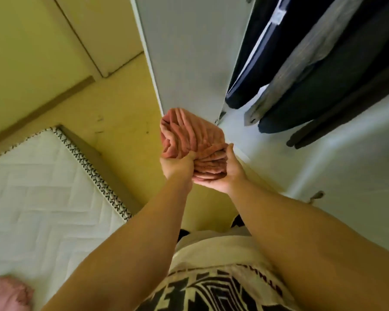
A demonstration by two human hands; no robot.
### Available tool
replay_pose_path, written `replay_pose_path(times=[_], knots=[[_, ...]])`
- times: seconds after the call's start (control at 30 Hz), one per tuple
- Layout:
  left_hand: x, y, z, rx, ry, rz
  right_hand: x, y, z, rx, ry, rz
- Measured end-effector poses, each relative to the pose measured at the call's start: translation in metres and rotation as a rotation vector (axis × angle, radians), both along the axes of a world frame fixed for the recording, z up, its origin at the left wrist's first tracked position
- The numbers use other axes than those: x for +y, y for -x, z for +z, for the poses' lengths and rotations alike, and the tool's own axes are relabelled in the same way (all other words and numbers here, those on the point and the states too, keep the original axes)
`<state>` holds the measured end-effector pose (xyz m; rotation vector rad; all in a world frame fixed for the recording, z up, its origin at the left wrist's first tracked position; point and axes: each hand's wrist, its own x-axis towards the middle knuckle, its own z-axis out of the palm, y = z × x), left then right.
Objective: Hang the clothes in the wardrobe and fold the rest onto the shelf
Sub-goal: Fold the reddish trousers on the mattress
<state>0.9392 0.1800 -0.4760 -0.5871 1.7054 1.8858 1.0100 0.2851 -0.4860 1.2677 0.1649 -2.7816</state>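
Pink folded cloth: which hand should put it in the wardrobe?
Probably the right hand: it cups the pink folded cloth from below, nearest the open wardrobe. The left hand only grips its edge.

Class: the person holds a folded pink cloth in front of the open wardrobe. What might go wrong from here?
1. The left hand and right hand grip the folded pink cloth only at its near end; the far folds overhang and may sag open.
2. The dark hanging clothes are close on the right; the bundle might snag them going in.
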Motion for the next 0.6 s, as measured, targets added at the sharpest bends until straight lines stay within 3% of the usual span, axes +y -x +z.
replay_pose_path(times=[0.17, 0.3, 0.47, 0.6], knots=[[0.088, 0.016, 0.074, 0.246, -0.046, -0.306, 0.066, -0.007, 0.052, 0.168, -0.118, -0.306], [0.152, 0.024, 0.152, 0.456, -0.206, -0.491, 0.114, -0.005, 0.11, 0.237, -0.313, -0.505], [0.211, 0.027, 0.244, 0.657, -0.427, -0.593, 0.158, -0.004, 0.194, 0.36, -0.613, -0.7], [0.242, 0.02, 0.31, 0.799, -0.608, -0.668, 0.177, -0.016, 0.265, 0.432, -0.696, -0.837]])
